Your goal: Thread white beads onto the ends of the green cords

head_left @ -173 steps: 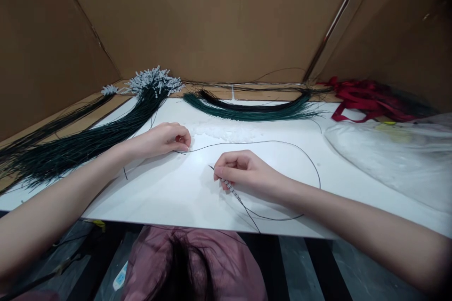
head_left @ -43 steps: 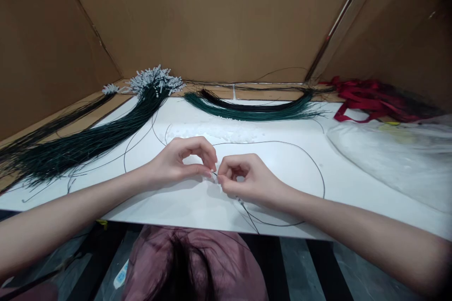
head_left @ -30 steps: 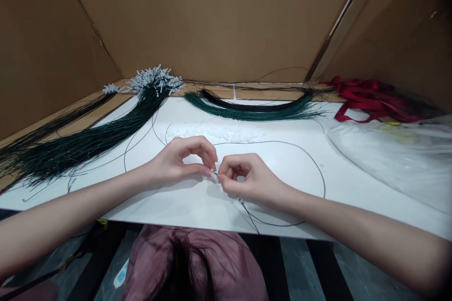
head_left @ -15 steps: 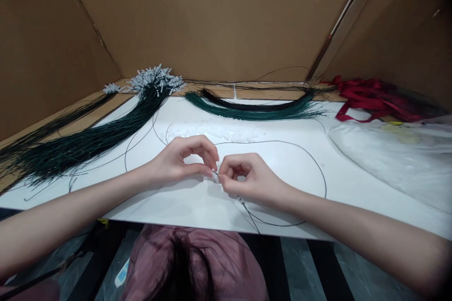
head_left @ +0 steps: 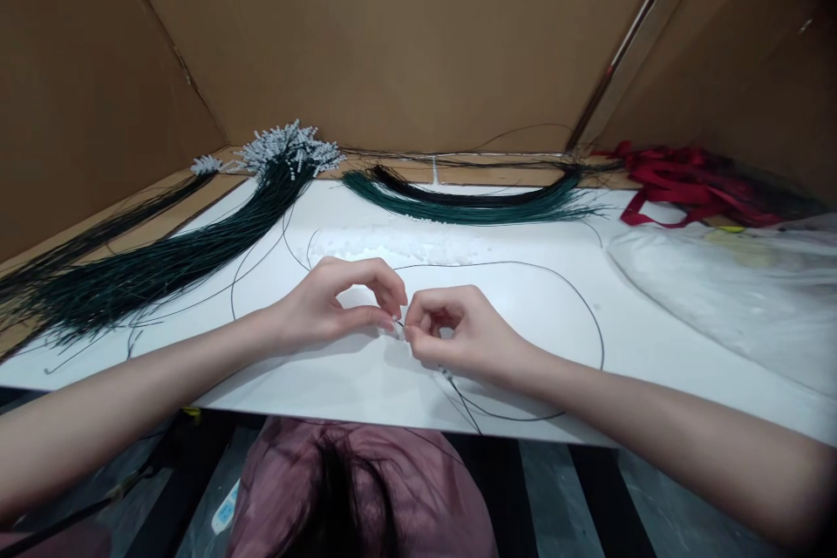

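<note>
At the frame's centre, over the white worktop (head_left: pixel 327 384), my right hand (head_left: pixel 474 327) pinches a dark wire (head_left: pixel 401 324), whose tip slants toward the upper left, into the narrow gap before my left hand (head_left: pixel 317 301). The left grip, nearer that tip, grasps a small white bead (head_left: pixel 395 321); whether the tip sits inside it is too small to tell.

This looks like a small craft workshop: tall brown cardboard panels (head_left: pixel 418 44) enclose a flat white tabletop (head_left: pixel 294 384), holding a long bundle of dark-green wires with white-beaded tips (head_left: pixel 176 253) at left and a translucent plastic bag (head_left: pixel 732 305) at right.
</note>
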`<state>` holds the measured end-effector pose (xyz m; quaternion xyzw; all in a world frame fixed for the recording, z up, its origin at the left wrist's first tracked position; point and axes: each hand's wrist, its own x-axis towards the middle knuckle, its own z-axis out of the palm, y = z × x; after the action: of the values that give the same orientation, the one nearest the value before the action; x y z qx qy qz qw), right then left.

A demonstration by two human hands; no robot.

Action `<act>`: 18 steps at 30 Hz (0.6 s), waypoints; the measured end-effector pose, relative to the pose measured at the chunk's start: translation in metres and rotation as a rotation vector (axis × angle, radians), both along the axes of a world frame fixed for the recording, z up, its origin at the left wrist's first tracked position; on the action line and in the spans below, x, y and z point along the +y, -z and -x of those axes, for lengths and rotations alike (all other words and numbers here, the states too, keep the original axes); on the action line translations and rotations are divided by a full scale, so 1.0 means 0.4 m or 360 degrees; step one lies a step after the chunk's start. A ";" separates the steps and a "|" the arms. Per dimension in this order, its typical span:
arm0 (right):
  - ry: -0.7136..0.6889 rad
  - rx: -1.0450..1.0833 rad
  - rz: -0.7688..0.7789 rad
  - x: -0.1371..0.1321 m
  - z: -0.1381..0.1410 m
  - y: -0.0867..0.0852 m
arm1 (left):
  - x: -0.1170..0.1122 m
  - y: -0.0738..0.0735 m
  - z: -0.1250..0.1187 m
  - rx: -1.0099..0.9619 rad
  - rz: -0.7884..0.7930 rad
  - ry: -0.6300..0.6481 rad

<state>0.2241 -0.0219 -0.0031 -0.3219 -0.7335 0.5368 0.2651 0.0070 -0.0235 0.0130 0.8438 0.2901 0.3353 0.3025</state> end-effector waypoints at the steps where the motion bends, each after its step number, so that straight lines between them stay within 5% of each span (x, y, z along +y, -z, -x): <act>1: 0.0004 0.0000 0.0000 -0.001 0.001 -0.001 | -0.001 -0.001 -0.001 0.0021 -0.0021 0.0001; 18: -0.0001 0.0024 -0.0002 -0.003 0.002 -0.002 | -0.005 -0.006 -0.009 0.0013 -0.0059 0.0020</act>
<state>0.2231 -0.0230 -0.0022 -0.3174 -0.7319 0.5387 0.2709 0.0105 -0.0255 0.0155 0.8524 0.2797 0.3354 0.2877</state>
